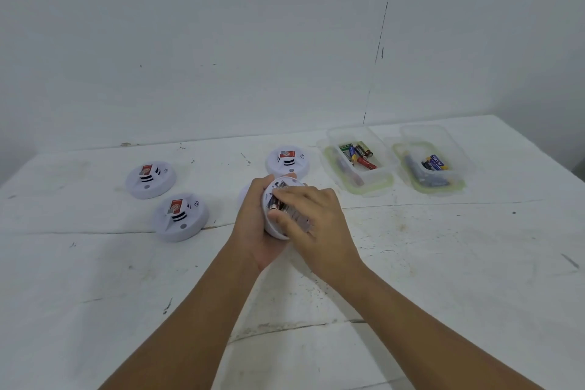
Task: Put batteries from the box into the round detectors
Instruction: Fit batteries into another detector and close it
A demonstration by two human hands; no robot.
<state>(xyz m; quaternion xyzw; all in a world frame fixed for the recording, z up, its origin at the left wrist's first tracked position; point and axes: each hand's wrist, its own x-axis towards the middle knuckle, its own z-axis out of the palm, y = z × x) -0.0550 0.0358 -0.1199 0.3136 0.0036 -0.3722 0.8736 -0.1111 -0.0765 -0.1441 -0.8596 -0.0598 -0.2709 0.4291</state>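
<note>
My left hand point(254, 225) holds a round white detector point(278, 190) tilted on its edge, with the open back turned to the right. My right hand point(311, 225) lies over that back, its fingers pressing a battery point(274, 203) into the compartment. Three more white detectors lie face up on the table: one at the far left point(150, 179), one nearer to me point(180, 216), one behind my hands point(286, 160). A clear box point(378, 172) at the right holds several batteries point(359, 153).
A second clear box point(456, 179) with a few dark batteries point(435, 163) stands further right. A small white object point(244, 193) peeks out behind my left hand. The white table point(443, 263) meets a white wall at the back.
</note>
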